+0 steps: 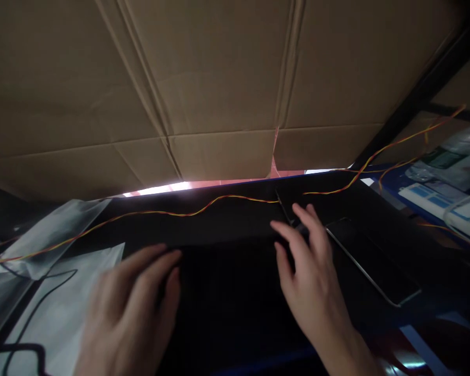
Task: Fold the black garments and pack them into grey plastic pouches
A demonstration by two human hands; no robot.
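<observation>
My left hand (135, 300) is slightly blurred, its fingers loosely bent over the left side of a very dark area on the black tabletop (203, 230). Nothing shows in its fingers. Across from it, my right hand (307, 256) has its fingers spread and no visible object in its grasp. Its fingertips are close to a thin dark object (285, 206), whose kind I cannot make out. A dark-screened smartphone (376, 261) lies just right of that hand. Whether a separate black object lies between my hands is too dark to tell.
A twisted red-and-yellow wire (196, 213) runs across the back of the table. Large cardboard (219, 83) stands behind it. Translucent plastic bags (62, 230), a white sheet (58, 303) and a black cable (27, 345) lie left. Blue-and-white packaging (434, 201) sits at right.
</observation>
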